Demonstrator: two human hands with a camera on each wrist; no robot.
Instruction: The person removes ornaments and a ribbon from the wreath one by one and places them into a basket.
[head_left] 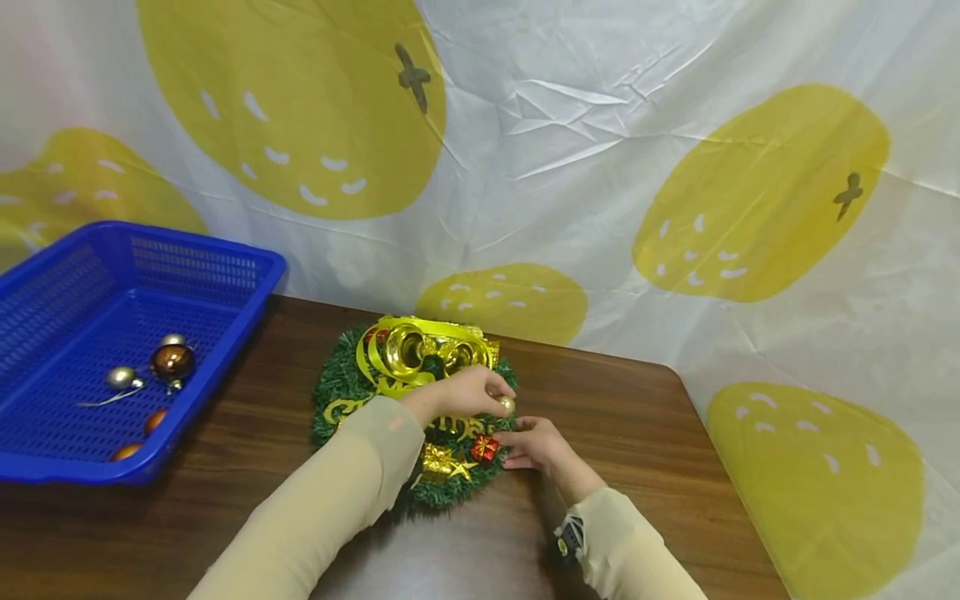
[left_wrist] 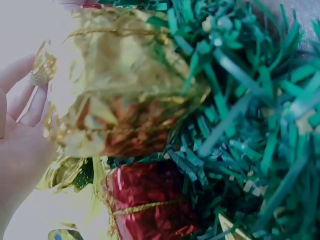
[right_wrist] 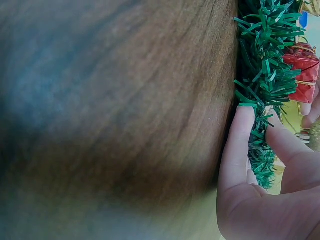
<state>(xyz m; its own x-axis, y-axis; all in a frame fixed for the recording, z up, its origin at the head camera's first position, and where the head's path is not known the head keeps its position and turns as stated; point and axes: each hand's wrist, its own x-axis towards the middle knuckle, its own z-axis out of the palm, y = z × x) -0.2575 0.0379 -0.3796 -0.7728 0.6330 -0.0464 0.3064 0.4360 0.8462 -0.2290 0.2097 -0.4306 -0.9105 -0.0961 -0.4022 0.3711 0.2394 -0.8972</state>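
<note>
A green tinsel Christmas wreath (head_left: 337, 379) lies on the table, dressed with gold bells (head_left: 405, 350), a yellow ribbon and gold lettering. Reaching across it, my left hand (head_left: 467, 392) pinches a small pale-gold bauble (head_left: 507, 406) above the right side. My right hand (head_left: 538, 444) grips the wreath's right edge; in the right wrist view its thumb and fingers (right_wrist: 239, 135) squeeze the green strands. Close by sits a red foil gift box (head_left: 484, 448), with a gold foil gift box (head_left: 437, 461) and a gold star beside it. The left sleeve hides part of the wreath.
On the left of the brown wooden table (head_left: 615, 417) stands a blue plastic basket (head_left: 255, 287). Inside are a brown bauble (head_left: 172, 362), pale-gold baubles (head_left: 122, 377) and orange ones (head_left: 126, 451). A white cloth with yellow fruit shapes (head_left: 562, 108) hangs behind.
</note>
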